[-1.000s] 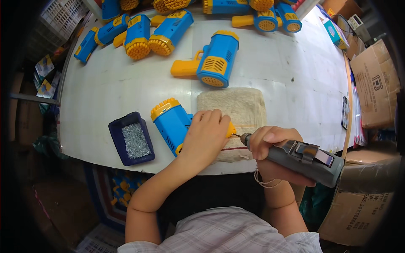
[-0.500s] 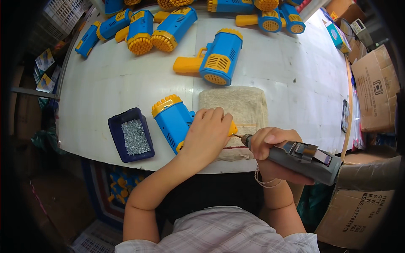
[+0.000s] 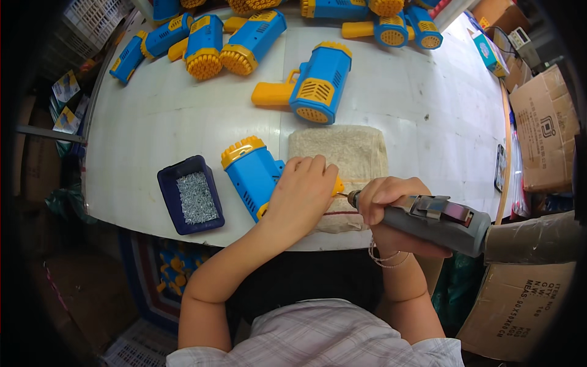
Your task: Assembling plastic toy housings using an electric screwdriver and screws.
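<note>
A blue and yellow toy bubble gun (image 3: 249, 177) lies on its side near the table's front edge, its handle over a folded beige cloth (image 3: 339, 147). My left hand (image 3: 302, 189) is closed over the handle and covers most of it. In my right hand (image 3: 391, 205) is a grey electric screwdriver (image 3: 437, 226), gripped around its body. Its thin bit meets the yellow end of the handle just right of my left fingers; whether a screw sits there is too small to tell. Left of the toy stands a dark blue bin (image 3: 183, 226) holding many small silver screws (image 3: 197, 199).
Another bubble gun (image 3: 321, 82) lies beyond the cloth, and several more (image 3: 254, 43) line the table's far side. A phone (image 3: 500, 168) rests by the right edge. Cardboard boxes (image 3: 544, 128) are stacked at the right; under the table is a container (image 3: 174, 263) of blue and yellow parts.
The screwdriver's rear end has swung slightly up and left with my right hand, its bit staying at the handle's end. My left hand and the toy have barely moved.
</note>
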Motion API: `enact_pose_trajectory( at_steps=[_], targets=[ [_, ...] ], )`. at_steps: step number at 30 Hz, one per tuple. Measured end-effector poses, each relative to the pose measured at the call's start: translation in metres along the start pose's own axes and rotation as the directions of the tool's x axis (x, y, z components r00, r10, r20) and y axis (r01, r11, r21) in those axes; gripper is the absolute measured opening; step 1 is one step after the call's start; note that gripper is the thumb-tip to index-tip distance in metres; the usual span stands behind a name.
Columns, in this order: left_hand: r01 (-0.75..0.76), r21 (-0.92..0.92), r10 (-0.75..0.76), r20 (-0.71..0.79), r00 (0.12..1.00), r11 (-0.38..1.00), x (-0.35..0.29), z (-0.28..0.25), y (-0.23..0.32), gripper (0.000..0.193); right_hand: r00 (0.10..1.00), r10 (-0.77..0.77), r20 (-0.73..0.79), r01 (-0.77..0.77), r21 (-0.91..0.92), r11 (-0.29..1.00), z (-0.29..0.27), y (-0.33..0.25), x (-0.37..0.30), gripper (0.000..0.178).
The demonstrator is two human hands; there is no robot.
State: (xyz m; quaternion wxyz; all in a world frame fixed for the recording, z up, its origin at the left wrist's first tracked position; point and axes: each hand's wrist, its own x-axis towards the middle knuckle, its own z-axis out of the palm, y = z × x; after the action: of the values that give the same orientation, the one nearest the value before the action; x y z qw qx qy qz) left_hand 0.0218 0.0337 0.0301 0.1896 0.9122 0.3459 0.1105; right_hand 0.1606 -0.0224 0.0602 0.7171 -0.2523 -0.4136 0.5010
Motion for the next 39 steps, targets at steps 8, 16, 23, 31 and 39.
enact_pose_trajectory(
  at_steps=[8,16,23,31,39],
  targets=[
    [-0.020,0.009,0.021,-0.083,0.996,1.000,0.000,0.002,-0.002,0.026,0.996,-0.084,-0.011,0.079,-0.239,0.968,-0.002,0.012,-0.002,0.091],
    [0.007,0.044,-0.006,-0.030,1.000,0.999,-0.001,0.000,0.001,0.037,0.998,0.028,-0.049,-0.030,-0.035,0.999,-0.019,0.018,-0.007,0.106],
    [0.093,0.241,-0.121,0.106,0.987,0.966,-0.011,-0.012,0.000,0.049,0.919,-0.285,-0.272,0.235,-0.201,0.951,0.012,-0.026,0.010,0.111],
    [0.608,0.081,-0.511,-0.462,0.725,0.790,-0.165,-0.170,-0.012,0.062,0.959,-0.181,-0.219,0.143,-0.177,0.974,0.011,-0.016,0.009,0.106],
    [0.508,-0.078,-0.511,-0.238,0.826,0.858,-0.147,-0.051,-0.089,0.020,0.991,-0.091,-0.102,0.079,-0.116,0.990,0.048,0.000,0.010,0.096]
  ],
)
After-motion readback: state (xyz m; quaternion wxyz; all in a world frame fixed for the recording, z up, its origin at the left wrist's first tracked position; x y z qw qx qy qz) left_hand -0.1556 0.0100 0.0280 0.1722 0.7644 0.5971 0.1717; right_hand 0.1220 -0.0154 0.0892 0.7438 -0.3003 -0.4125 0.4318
